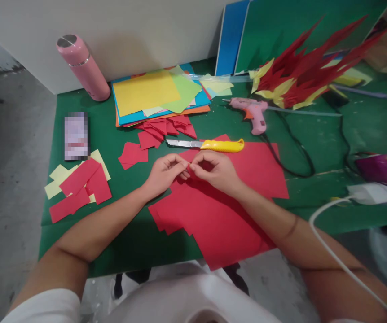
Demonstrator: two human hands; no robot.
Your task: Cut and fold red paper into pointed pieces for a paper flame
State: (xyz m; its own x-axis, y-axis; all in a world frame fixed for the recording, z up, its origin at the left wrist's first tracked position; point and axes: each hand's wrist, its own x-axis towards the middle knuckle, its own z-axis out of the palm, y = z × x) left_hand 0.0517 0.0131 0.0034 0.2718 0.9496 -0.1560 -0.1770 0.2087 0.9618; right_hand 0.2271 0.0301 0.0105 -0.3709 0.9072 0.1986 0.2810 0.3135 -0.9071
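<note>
My left hand [164, 174] and my right hand [213, 169] meet over the large red paper sheets [220, 211] on the green table [129, 242]. Both hands pinch a small red paper piece [189, 168] between their fingertips, fingers curled. A yellow-handled knife [210, 145] lies just beyond the hands, its blade pointing left. Small folded red pieces [166, 129] are heaped behind it. More red squares [133, 154] lie left of the hands.
A pink bottle [84, 67] lies at the back left. A stack of coloured paper [156, 94], a pink glue gun [252, 112] with a black cable, a red and yellow spiky paper piece [301, 76], red and yellow strips [79, 186] and a phone [76, 136] surround the work area.
</note>
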